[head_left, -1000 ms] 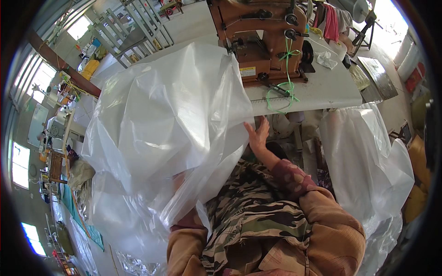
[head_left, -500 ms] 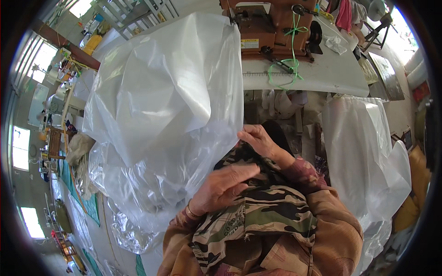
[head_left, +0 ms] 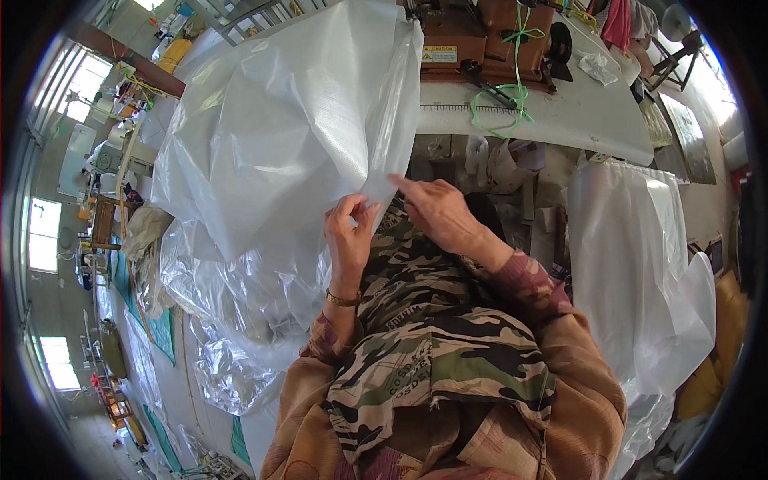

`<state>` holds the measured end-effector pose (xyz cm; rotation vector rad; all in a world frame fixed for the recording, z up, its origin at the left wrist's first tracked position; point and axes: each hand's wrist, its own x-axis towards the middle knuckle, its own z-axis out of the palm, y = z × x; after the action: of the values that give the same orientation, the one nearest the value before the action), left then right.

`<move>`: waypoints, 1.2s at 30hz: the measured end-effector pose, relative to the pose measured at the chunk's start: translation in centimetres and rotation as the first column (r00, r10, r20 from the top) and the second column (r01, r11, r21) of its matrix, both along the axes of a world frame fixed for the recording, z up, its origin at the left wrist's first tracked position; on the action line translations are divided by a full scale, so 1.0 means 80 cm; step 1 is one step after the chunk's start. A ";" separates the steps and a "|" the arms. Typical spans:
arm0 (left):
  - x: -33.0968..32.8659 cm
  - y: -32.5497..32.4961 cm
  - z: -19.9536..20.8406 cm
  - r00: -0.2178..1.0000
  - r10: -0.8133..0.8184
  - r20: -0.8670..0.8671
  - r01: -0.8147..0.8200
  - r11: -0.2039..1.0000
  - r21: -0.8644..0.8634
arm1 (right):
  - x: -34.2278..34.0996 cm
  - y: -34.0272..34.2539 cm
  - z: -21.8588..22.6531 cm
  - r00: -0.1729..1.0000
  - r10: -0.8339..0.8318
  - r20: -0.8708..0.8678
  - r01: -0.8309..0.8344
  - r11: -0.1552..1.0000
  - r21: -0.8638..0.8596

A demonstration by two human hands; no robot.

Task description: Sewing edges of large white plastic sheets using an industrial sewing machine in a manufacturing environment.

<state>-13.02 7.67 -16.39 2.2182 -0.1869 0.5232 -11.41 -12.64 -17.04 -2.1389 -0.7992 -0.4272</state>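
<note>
Above the camouflage cloth [head_left: 464, 360] on your lap, your left hand [head_left: 349, 244] pinches the lower edge of the translucent plastic sheet [head_left: 256, 152]; your right hand [head_left: 444, 214] hovers close by, its grip too blurred to tell. Beyond, the sheet runs up beside the brown sewing machine [head_left: 448, 32].

Left and forward: translucent plastic sheeting [head_left: 256, 152] blocks passage between the left hand [head_left: 349, 240] and the sewing machine [head_left: 512, 52]. Clearance between the left hand and the right hand [head_left: 442, 212] is narrow. Forward of the right hand, a gap opens below the front edge of the counter [head_left: 596, 124]; whitish plastic items [head_left: 506, 172] obstruct its depth. On the counter, the green cord [head_left: 520, 72] crosses the front strip; lateral access exists right of the cord. Far right: second plastic sheet [head_left: 628, 264] limits sideways travel.
</note>
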 end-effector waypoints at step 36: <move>-0.008 -0.001 0.042 0.968 0.086 0.235 -0.164 0.927 0.338 | -0.029 -0.059 -0.022 0.973 -0.188 -0.132 0.122 0.910 -0.395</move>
<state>-13.69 7.56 -13.04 2.5342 -0.2721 0.8617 -13.71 -17.37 -18.79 -2.5790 -0.6581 -0.1739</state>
